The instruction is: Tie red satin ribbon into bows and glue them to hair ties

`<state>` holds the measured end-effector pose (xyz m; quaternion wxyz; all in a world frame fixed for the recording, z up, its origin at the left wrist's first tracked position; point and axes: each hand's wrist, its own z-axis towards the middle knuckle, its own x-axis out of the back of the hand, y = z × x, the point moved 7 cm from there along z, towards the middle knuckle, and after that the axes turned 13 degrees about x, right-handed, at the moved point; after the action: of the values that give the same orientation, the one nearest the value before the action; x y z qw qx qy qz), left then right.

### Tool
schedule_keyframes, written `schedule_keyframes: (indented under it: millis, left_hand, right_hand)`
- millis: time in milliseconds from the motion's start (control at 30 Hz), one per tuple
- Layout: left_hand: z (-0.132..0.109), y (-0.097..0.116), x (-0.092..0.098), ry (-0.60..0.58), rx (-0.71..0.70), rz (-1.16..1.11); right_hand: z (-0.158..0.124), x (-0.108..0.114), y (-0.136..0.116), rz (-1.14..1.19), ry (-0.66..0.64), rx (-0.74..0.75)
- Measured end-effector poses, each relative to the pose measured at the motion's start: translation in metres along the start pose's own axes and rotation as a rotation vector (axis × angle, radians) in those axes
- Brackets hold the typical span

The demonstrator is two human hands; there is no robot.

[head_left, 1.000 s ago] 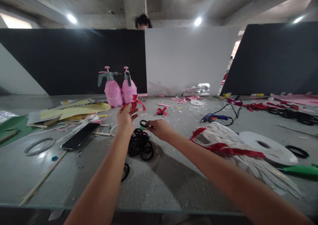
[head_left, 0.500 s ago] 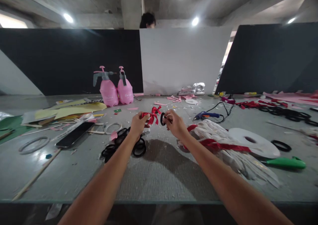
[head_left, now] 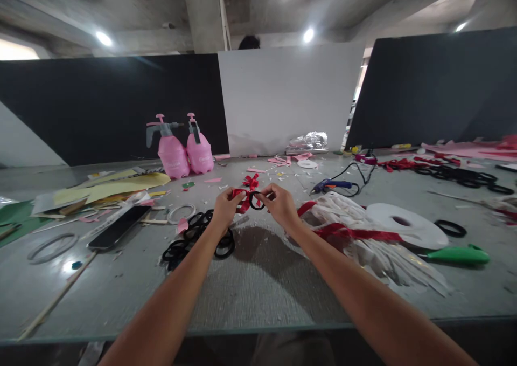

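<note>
My left hand (head_left: 226,209) pinches a red ribbon bow (head_left: 251,181), whose loops stick up past my fingertips. Between thumb and fingers of my right hand (head_left: 278,201) is a black hair tie (head_left: 257,201), held as an upright ring. The ring meets the bow in front of me, above the table; whether the ribbon passes through it I cannot tell. Beside my left forearm lies a pile of black hair ties (head_left: 188,242), partly hidden by the arm. Right of my right wrist rests a heap of white strips (head_left: 343,215) with red ribbon (head_left: 359,233) across it.
A blue glue gun (head_left: 333,185) with its cord lies beyond the heap. Further right are a white spool (head_left: 420,228) and a green-handled tool (head_left: 460,255). A phone (head_left: 120,227) lies left, pink spray bottles (head_left: 173,156) behind. A person's head (head_left: 249,42) shows over the white panel (head_left: 291,96).
The hair tie has moved left from beside the bow to against it, and now faces me more fully. My hands are closer together. The view has shifted slightly.
</note>
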<state>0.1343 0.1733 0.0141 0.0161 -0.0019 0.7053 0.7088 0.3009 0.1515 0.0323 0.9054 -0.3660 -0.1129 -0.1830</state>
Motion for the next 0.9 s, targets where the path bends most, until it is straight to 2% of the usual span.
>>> schedule_keyframes:
  millis: [400,667,800,900]
  left_hand:
    - [-0.004,0.0,-0.006,-0.044,0.02,0.011]
    - [-0.008,0.004,-0.008,-0.073,0.002,0.029]
    - [-0.008,0.006,-0.005,-0.044,-0.015,0.029]
    - [-0.007,0.006,-0.004,-0.028,-0.03,0.043]
  right_hand:
    - [-0.001,-0.006,0.009,0.132,0.013,-0.123]
    - [-0.002,-0.008,0.003,0.155,-0.001,-0.091]
    - [-0.001,-0.005,-0.004,0.064,0.007,0.006]
    - [0.0,-0.002,-0.001,-0.004,0.029,0.014]
